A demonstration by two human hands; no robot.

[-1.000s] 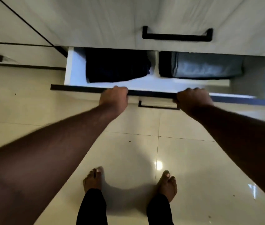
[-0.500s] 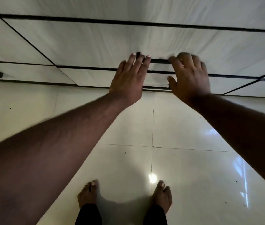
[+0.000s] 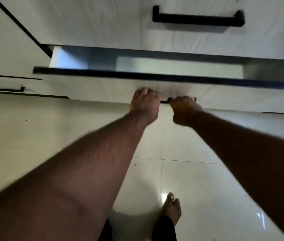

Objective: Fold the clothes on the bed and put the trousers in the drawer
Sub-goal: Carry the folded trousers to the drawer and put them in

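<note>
A white drawer (image 3: 103, 89) with a dark top edge stands partly out of the cabinet. Its inside is blurred: I see pale and grey shapes, and I cannot make out the trousers. The short black drawer handle (image 3: 164, 101) is low on its front. My left hand (image 3: 144, 104) is curled over the handle's left end. Closed in a fist, my right hand (image 3: 184, 110) holds the right end. The two hands are almost touching.
Above the drawer is a closed white front with a long black handle (image 3: 197, 19). A smaller black handle (image 3: 7, 88) sits low on the left cabinet. Glossy pale floor tiles (image 3: 198, 188) lie below, with my bare foot (image 3: 171, 208) near the bottom.
Half a second ago the drawer front was flush and both hands lay flat on it with fingers spread. Now the drawer is partly out and both hands are closed at its handle.
</note>
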